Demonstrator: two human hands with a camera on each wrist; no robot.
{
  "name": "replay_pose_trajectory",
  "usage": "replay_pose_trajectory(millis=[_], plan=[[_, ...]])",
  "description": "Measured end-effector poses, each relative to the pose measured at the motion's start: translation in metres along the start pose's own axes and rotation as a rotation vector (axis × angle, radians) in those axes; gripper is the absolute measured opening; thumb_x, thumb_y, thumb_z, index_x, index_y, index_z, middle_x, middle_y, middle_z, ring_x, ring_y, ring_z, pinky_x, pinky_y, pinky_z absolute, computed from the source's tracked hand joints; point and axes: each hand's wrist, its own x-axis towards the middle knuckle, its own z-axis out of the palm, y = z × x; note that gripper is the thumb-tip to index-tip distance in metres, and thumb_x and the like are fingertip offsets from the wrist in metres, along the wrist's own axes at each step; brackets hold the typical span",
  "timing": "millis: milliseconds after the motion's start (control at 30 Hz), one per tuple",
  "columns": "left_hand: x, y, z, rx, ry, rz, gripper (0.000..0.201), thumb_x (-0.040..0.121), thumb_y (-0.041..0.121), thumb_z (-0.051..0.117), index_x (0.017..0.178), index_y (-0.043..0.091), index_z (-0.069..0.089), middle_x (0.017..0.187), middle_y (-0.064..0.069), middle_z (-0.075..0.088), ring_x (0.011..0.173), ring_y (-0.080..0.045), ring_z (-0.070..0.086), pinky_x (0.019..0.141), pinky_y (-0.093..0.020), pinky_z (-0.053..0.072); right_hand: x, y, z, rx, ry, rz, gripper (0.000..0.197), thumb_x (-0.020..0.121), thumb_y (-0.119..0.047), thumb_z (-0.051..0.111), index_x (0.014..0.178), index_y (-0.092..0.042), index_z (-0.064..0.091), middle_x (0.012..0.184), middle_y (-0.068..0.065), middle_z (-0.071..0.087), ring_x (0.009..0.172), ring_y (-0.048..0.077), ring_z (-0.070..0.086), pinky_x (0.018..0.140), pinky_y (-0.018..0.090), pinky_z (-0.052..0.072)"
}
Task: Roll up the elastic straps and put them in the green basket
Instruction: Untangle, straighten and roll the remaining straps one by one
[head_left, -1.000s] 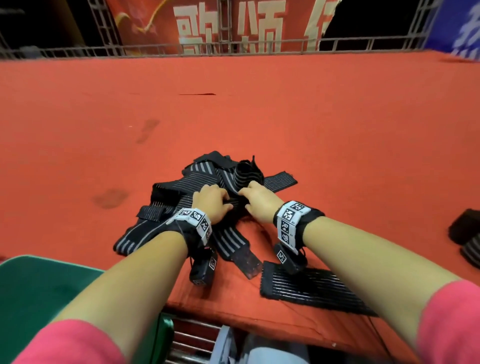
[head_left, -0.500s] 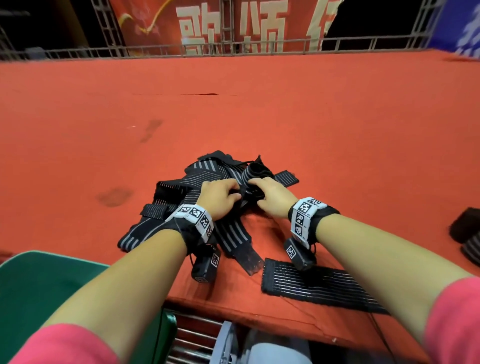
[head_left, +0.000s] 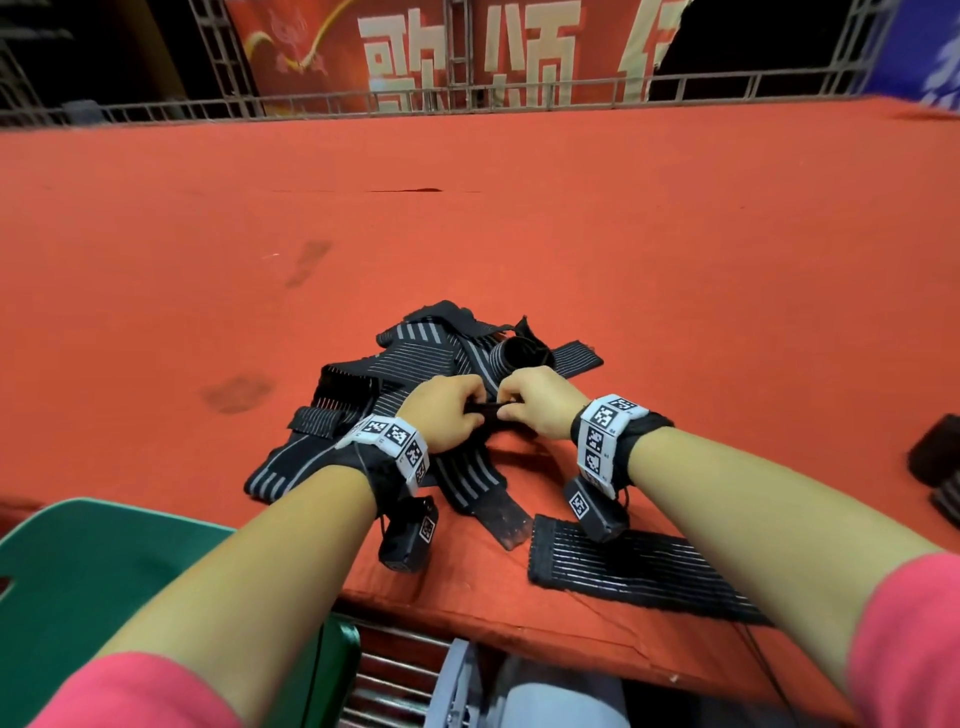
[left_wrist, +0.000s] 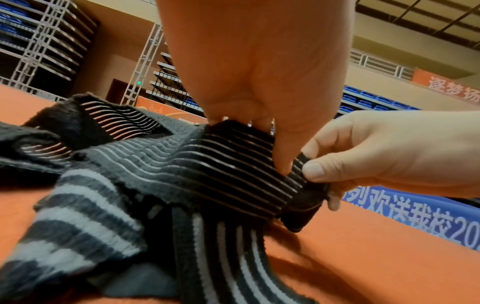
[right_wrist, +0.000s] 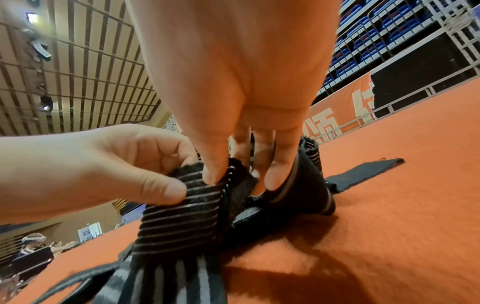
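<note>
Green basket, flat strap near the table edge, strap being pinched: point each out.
green basket (head_left: 78, 566): head view, bare wall.
flat strap (head_left: 623, 566): head view, middle.
pinched strap (left_wrist: 233, 164): left wrist view, striped face.

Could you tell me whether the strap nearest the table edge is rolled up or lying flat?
Flat: the strap lies spread out on the red table, unrolled.

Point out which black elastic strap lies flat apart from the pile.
The black thin-striped strap at the table's near edge, under the right forearm; the others are tangled together.
</note>
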Motion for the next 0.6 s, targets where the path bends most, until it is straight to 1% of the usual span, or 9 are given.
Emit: replay_pose_trajectory(millis=[67, 167, 267, 300, 367, 467, 533, 600], plan=[[-0.001, -0.004, 0.002, 0.128, -0.066, -0.036, 0.02, 0.079, 0.032, 0.07, 0.088, 0.029, 0.052, 0.093, 0.003, 0.067, 0.09, -0.022, 0.062, 0.081, -0.036, 0.049, -0.001, 0.001, 0.006, 0.001, -0.029, 0.047, 0.011, 0.093, -0.023, 0.066, 0.084, -0.022, 0.059, 0.089, 0.0, 0.061, 0.084, 0.02, 0.058, 0.074, 0.033, 0.046], [-0.001, -0.004, 0.006, 0.299, -0.118, -0.027, 0.019, 0.078, 0.033, 0.068, 0.091, 0.026, 0.056, 0.093, 0.003, 0.067, 0.091, -0.023, 0.063, 0.081, -0.036, 0.05, -0.004, 0.002, 0.008, 0.0, -0.041, 0.06, 0.011, 0.095, -0.023, 0.062, 0.086, -0.019, 0.058, 0.092, 0.003, 0.063, 0.085, 0.022, 0.06, 0.076, 0.036, 0.049], [0.001, 0.0, 0.007, 0.322, -0.131, -0.031, 0.017, 0.078, 0.032, 0.066, 0.088, 0.028, 0.053, 0.091, 0.004, 0.067, 0.089, -0.023, 0.064, 0.079, -0.034, 0.05, -0.006, 0.004, 0.001, 0.0, -0.053, 0.076, 0.009, 0.096, -0.024, 0.06, 0.092, -0.016, 0.061, 0.096, 0.005, 0.065, 0.089, 0.024, 0.061, 0.08, 0.038, 0.05], [0.003, 0.002, 0.007, 0.315, -0.133, -0.035, 0.016, 0.078, 0.031, 0.066, 0.089, 0.028, 0.054, 0.09, 0.005, 0.067, 0.088, -0.022, 0.064, 0.079, -0.034, 0.05, -0.006, 0.005, -0.002, -0.001, -0.055, 0.078, 0.008, 0.097, -0.024, 0.059, 0.094, -0.016, 0.061, 0.098, 0.005, 0.065, 0.09, 0.024, 0.06, 0.081, 0.038, 0.05], [0.004, 0.004, 0.005, 0.313, -0.12, -0.037, 0.016, 0.078, 0.028, 0.065, 0.091, 0.028, 0.057, 0.089, 0.005, 0.067, 0.088, -0.022, 0.064, 0.08, -0.036, 0.051, -0.009, 0.006, -0.008, -0.005, -0.055, 0.074, 0.006, 0.098, -0.024, 0.058, 0.094, -0.019, 0.058, 0.098, 0.004, 0.064, 0.091, 0.023, 0.059, 0.079, 0.036, 0.048], [0.004, 0.004, 0.005, 0.335, -0.042, -0.04, 0.013, 0.078, 0.025, 0.064, 0.087, 0.027, 0.054, 0.09, 0.004, 0.067, 0.09, -0.024, 0.064, 0.078, -0.035, 0.049, -0.014, 0.009, -0.017, -0.009, -0.036, 0.06, 0.007, 0.098, -0.022, 0.057, 0.092, -0.02, 0.055, 0.096, 0.003, 0.062, 0.091, 0.023, 0.057, 0.075, 0.033, 0.04], [0.005, 0.003, 0.004, 0.355, 0.014, -0.044, 0.014, 0.078, 0.024, 0.064, 0.085, 0.026, 0.053, 0.092, 0.003, 0.068, 0.093, -0.025, 0.064, 0.079, -0.035, 0.046, -0.017, 0.013, -0.025, -0.001, -0.014, 0.059, 0.007, 0.098, -0.021, 0.057, 0.092, -0.021, 0.054, 0.097, 0.001, 0.061, 0.094, 0.023, 0.056, 0.076, 0.032, 0.038], [0.004, 0.0, 0.001, 0.37, 0.039, -0.072, 0.014, 0.079, 0.023, 0.064, 0.082, 0.026, 0.051, 0.093, 0.003, 0.067, 0.095, -0.025, 0.064, 0.081, -0.035, 0.043, -0.019, 0.018, -0.033, -0.002, 0.009, 0.067, 0.006, 0.099, -0.022, 0.057, 0.094, -0.022, 0.054, 0.098, 0.001, 0.06, 0.096, 0.022, 0.056, 0.077, 0.032, 0.038]])
